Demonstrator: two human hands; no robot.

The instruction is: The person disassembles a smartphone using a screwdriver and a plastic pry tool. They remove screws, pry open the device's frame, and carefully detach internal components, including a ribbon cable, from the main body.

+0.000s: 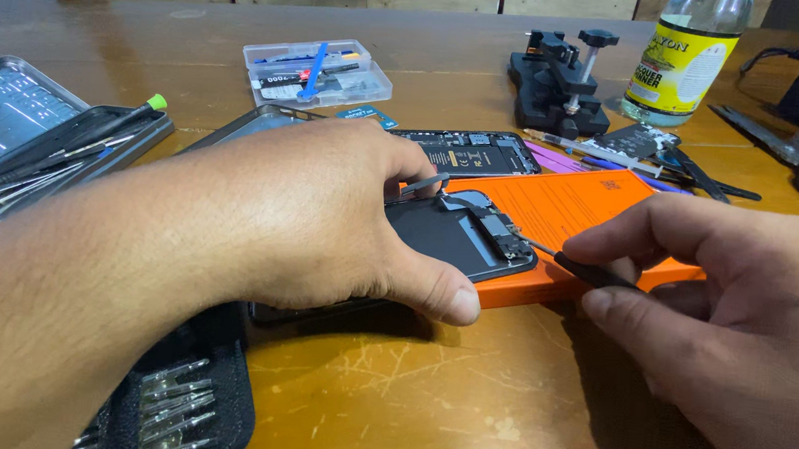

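Opened phone (pixel 461 235) worked with a fine tool on an orange box (pixel 564 210).

The left hand (pixel 323 218) lies flat over the phone, its grip closed around the body with the thumb pressed along the near edge. The right hand (pixel 703 280) pinches a thin black driver (pixel 579 266), tip angled into the dark, glossy innards just left of that grip. The back is already off and the boards lie bare; parts inside are still seated. Beyond the grips, on the scratched wooden counter (pixel 423 400), lie a second open phone (pixel 469 151) and a clear parts box (pixel 317 68); a bit roll (pixel 176 407) lies below the left wrist.

Scratched wooden table (pixel 461 403) with orange box (pixel 574 211), glass bottle (pixel 684 57), clear case (pixel 317 71).
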